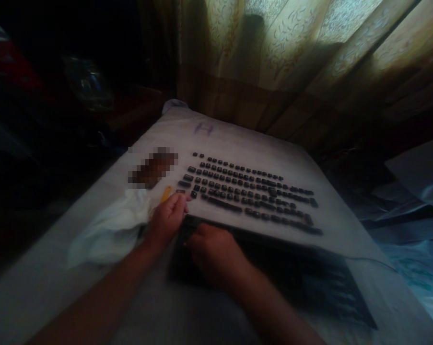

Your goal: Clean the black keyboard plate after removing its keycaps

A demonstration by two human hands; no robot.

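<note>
A black keyboard base (274, 261), stripped of its keycaps, lies at an angle on the white cloth. My left hand (168, 218) is closed by its far left corner; what the fingers pinch is hidden. Over the base's left part, my right hand (216, 247) is closed too, slightly blurred, with its fingertips turned down and their contents out of sight. Just beyond the base, loose black keycaps (234, 182) lie in rows in keyboard order, with the long space bar (221, 203) among them. A yellow strip-like object (166, 193) shows behind my left hand; whether I hold it is unclear.
Left of my hands lies a crumpled white cloth (110, 230). A pixelated brownish item (153, 167) rests beyond it. The keyboard's cable (370, 260) runs off to the right. Patterned curtains (230, 57) hang behind the cloth-covered surface (238, 139).
</note>
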